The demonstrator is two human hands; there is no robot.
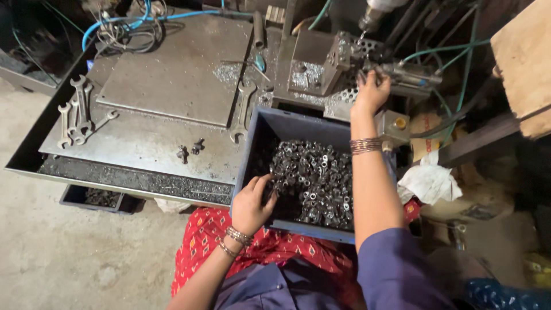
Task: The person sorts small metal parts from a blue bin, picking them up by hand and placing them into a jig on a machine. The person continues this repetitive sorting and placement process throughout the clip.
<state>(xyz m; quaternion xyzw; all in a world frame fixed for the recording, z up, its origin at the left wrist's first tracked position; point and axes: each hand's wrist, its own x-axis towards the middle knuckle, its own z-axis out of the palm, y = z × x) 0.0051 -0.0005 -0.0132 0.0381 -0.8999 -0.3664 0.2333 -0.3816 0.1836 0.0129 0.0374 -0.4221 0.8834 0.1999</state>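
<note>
Two hands at a bin of small metal parts beside a drilling fixture.

The dark blue plastic bin (261,129) rests on the person's lap against the edge of the steel workbench (149,143); it holds a heap of small grey metal nuts (313,181), piled toward its right side, with the left part of the floor dark and mostly bare. The left hand (252,204) dips into the near left corner, fingers curled closed at the edge of the heap; what they grip is hidden. The right hand (372,92) reaches past the bin to the metal fixture (336,63) under the drill, fingertips pinched on something too small to tell. A low black tray (74,195) under the bench edge holds dark metal bits. Several spanners (77,112) lie on the bench, well apart from the bin.
</note>
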